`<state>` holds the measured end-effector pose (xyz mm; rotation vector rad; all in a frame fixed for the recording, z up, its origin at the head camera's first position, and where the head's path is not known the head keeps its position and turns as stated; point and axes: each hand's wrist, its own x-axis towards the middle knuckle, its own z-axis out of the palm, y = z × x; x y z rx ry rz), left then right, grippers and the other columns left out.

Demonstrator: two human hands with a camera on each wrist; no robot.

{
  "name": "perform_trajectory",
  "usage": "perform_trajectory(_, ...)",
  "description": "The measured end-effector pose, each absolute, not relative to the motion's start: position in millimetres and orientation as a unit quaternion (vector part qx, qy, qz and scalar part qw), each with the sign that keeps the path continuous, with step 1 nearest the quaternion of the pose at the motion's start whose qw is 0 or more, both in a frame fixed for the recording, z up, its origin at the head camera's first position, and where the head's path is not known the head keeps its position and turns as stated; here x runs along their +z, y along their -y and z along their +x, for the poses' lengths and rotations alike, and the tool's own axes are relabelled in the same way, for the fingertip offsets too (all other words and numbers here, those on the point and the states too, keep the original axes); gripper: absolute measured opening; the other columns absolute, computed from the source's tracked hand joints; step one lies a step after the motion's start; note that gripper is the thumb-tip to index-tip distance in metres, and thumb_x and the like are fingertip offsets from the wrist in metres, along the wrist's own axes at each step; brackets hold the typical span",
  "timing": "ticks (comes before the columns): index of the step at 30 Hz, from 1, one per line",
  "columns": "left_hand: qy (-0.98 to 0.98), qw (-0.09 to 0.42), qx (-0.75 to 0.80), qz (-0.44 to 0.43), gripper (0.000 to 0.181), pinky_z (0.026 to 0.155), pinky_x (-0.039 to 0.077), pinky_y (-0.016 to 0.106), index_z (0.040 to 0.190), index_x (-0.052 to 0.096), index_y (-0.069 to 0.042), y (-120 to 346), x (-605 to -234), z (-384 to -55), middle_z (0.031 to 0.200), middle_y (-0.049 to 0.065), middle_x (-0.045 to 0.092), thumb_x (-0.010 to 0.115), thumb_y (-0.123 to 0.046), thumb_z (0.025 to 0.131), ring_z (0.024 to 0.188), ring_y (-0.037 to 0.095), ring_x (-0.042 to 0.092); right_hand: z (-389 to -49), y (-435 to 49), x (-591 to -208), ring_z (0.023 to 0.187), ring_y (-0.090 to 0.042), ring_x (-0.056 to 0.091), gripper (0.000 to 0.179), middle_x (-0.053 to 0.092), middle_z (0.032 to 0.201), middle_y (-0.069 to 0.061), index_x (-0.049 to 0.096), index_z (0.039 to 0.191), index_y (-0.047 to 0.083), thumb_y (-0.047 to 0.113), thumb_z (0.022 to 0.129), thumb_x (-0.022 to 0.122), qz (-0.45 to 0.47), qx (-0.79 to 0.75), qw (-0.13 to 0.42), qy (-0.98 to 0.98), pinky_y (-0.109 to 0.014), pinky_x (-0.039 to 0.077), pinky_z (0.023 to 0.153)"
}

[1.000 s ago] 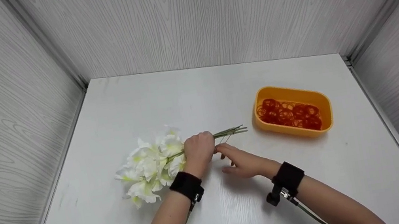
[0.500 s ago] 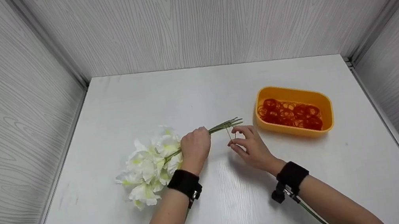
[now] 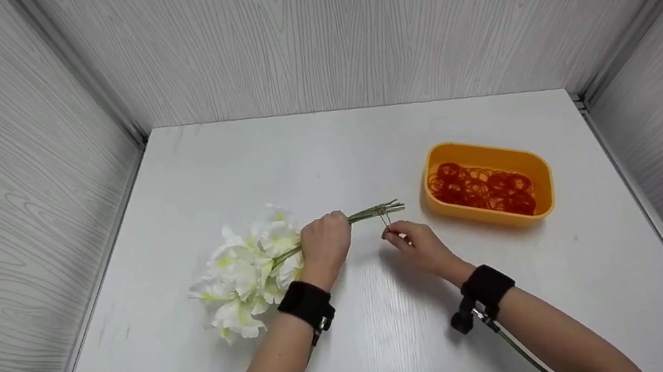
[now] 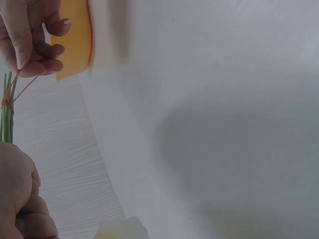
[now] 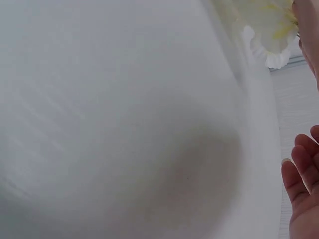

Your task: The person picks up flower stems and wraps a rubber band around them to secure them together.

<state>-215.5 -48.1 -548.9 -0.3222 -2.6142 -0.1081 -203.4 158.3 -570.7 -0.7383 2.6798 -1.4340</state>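
My left hand [image 3: 326,245] grips a bunch of green flower stems [image 3: 366,213] in the head view. White flowers [image 3: 245,269] with yellow-green centres spread out to the left of that hand. Around the stems, near their cut ends, runs a thin rubber band [image 3: 384,218], which looks red in the left wrist view. Thumb and fingertips of my right hand [image 3: 422,248] pinch the band and stretch it away from the stems towards me. The left wrist view has the stems [image 4: 8,109] standing between both hands. Only part of the right hand [image 5: 304,184] shows in the right wrist view.
An orange-yellow plastic box [image 3: 484,152] stands to the right of the stem ends, with many red rubber bands [image 3: 482,189] inside. The white table [image 3: 235,168] is enclosed by wood-grain panels [image 3: 307,30] at the back and sides.
The right hand moved right from beside the left hand to the stem ends, then slightly down, pulling the rubber band narrower. The left hand shifted slightly up and left, still gripping the stems.
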Motion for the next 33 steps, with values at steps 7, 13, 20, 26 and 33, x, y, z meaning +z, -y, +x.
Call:
perform_trajectory(7, 0.947, 0.287, -0.016, -0.147, 0.036, 0.035, 0.037, 0.031, 0.055, 0.046, -0.014, 49, -552, -214, 0.048, 0.003, 0.048, 0.061, -0.003, 0.086, 0.041, 0.014, 0.050, -210, -163, -558, 0.081, -0.025, 0.061, 0.020, 0.067, 0.094, -0.019, 0.069, 0.098, 0.003, 0.014, 0.101, 0.053, -0.168, -0.488, 0.123, -0.847, -0.028, 0.048, 0.064)
perform_trajectory(13, 0.931, 0.311, 0.017, -0.191, 0.042, 0.037, 0.023, 0.027, 0.054, 0.040, -0.017, 49, -552, -212, 0.045, -0.003, 0.032, 0.057, -0.004, 0.091, 0.042, 0.006, 0.029, -219, -172, -557, 0.066, -0.028, 0.053, 0.029, 0.067, 0.084, -0.023, 0.065, 0.096, -0.009, 0.015, 0.102, 0.050, -0.158, -0.506, 0.169, -0.831, -0.022, 0.038, 0.053)
perform_trajectory(20, 0.895, 0.370, 0.030, -0.247, 0.040, 0.034, 0.026, 0.026, 0.052, 0.042, -0.016, 53, -554, -213, 0.043, -0.002, 0.035, 0.060, -0.011, 0.087, 0.041, 0.006, 0.026, -233, -190, -549, 0.067, -0.021, 0.051, 0.031, 0.064, 0.091, -0.029, 0.062, 0.109, -0.014, 0.013, 0.102, 0.047, -0.154, -0.518, 0.279, -0.794, -0.024, 0.039, 0.055)
perform_trajectory(26, 0.881, 0.396, 0.018, -0.260, 0.036, 0.034, 0.030, 0.028, 0.054, 0.046, -0.015, 55, -553, -214, 0.043, 0.000, 0.042, 0.062, -0.012, 0.086, 0.038, 0.008, 0.035, -241, -198, -536, 0.068, -0.018, 0.048, 0.034, 0.066, 0.090, -0.018, 0.057, 0.112, -0.017, 0.010, 0.102, 0.040, -0.158, -0.528, 0.326, -0.768, -0.024, 0.039, 0.058)
perform_trajectory(33, 0.888, 0.376, 0.032, -0.263, 0.034, 0.036, 0.032, 0.027, 0.056, 0.049, -0.015, 56, -552, -214, 0.045, -0.001, 0.044, 0.057, -0.011, 0.088, 0.038, 0.008, 0.039, -244, -200, -527, 0.062, -0.016, 0.043, 0.034, 0.062, 0.077, -0.007, 0.062, 0.100, -0.004, 0.021, 0.104, 0.039, -0.117, -0.526, 0.315, -0.781, -0.023, 0.034, 0.054)
